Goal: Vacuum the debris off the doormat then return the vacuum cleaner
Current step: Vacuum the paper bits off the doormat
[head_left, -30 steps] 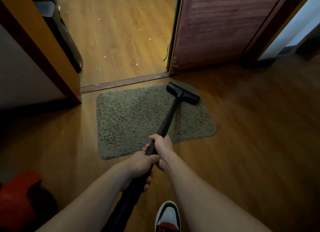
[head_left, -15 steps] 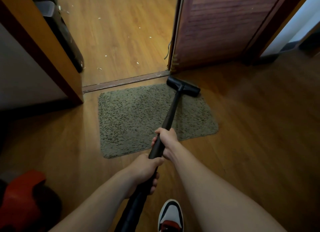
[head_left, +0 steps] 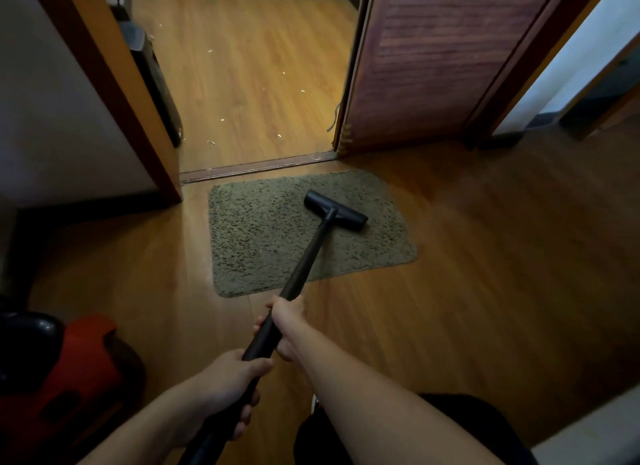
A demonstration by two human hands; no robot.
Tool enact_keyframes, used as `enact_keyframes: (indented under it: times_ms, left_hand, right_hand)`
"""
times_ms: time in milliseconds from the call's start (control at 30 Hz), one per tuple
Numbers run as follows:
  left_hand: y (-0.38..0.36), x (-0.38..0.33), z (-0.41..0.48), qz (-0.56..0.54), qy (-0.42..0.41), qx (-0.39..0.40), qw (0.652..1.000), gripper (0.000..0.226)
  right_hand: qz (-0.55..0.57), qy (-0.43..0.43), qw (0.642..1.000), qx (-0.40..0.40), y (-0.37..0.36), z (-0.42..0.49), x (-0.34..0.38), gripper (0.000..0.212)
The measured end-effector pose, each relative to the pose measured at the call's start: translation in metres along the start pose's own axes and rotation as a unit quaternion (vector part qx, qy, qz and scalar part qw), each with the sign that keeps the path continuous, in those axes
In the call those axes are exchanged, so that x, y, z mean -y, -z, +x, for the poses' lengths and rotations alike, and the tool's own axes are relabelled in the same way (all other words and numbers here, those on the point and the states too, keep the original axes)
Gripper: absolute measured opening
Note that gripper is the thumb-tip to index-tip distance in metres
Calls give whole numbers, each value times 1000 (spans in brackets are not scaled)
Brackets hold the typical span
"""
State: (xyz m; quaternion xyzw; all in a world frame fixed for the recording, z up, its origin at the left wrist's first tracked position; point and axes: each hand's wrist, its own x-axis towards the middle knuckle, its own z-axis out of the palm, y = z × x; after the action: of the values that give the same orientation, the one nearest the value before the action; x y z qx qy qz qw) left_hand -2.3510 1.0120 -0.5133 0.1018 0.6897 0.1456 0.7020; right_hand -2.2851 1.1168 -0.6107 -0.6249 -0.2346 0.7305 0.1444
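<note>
Doormat: lies flat on the wooden floor in the middle of the frame, just below the threshold.
Vacuum head: black, resting on the mat's right half at a slant.
Wand: black tube running from the head down to the bottom middle of the frame, through both my hands.
Right hand: my fingers wrap the wand, just below the mat's near edge.
Left hand: I grip the wand lower down, near my right.
Red canister: red and black, on the floor at lower left; I cannot tell how it joins the wand.
Scraps: small pale bits scattered past the threshold, upper middle.
Door: dark, slatted, at upper right.
</note>
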Motion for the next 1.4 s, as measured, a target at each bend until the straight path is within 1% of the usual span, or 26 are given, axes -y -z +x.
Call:
enact_keyframes:
  times_ms: [167,233,300,367,400,467,533,600,667,700,800,933,1100,1167,1233,1333,1400]
  left_hand:
    - [17,42,-29,15,28,12,999,24]
    - [24,52,-33,16,37,10,999,25]
    - [32,55,-31,30,25,1,999,23]
    - [38,52,-25,54,4,-17,998,16]
    - [40,48,-20,69,-3,-25,997,13]
    - [41,36,-5,99,-15,-39,994,15]
    - [44,18,15,105,-34,-47,993,20]
    - [47,-3,35,102,-53,-54,992,21]
    - [49,-24,53,93,-67,-56,992,26]
    - [49,-33,59,87,-70,-53,992,27]
    - [45,-60,66,69,-68,-39,995,29]
    - [39,-96,61,85,-60,-43,994,32]
    - [32,-129,49,82,-44,-36,995,28]
    - [28,-138,47,88,-32,-33,995,26]
    - [24,-147,46,91,-19,-21,995,25]
    - [16,-167,46,84,0,9,996,31]
    - [9,-182,48,84,3,13,996,33]
  right_hand:
    - [-1,-17,1000,12,-18,-37,-45,46]
    - [13,-21,1000,16,-26,-46,-56,51]
    - [26,-21,999,19,-33,-45,-58,55]
    - [34,-10,999,8,-38,-40,-53,53]
    - [32,5,999,-4,-39,-32,-49,55]
    - [30,33,999,-18,-40,-14,-33,68]
    - [34,36,998,-30,-46,7,-15,79]
    - [32,29,998,-53,-49,32,2,83]
    - [33,32,997,-63,-47,53,22,77]
    - [38,33,997,-61,-43,60,31,83]
    - [37,38,996,-67,-30,77,57,84]
    - [20,33,996,-76,-21,73,91,83]
    - [-18,17,996,-86,-10,62,127,77]
    - [-34,7,996,-85,-6,55,138,80]
    - [-43,-5,996,-84,-1,54,147,83]
    - [-55,-13,995,-83,10,59,163,84]
    - [-61,-16,995,-81,19,65,177,83]
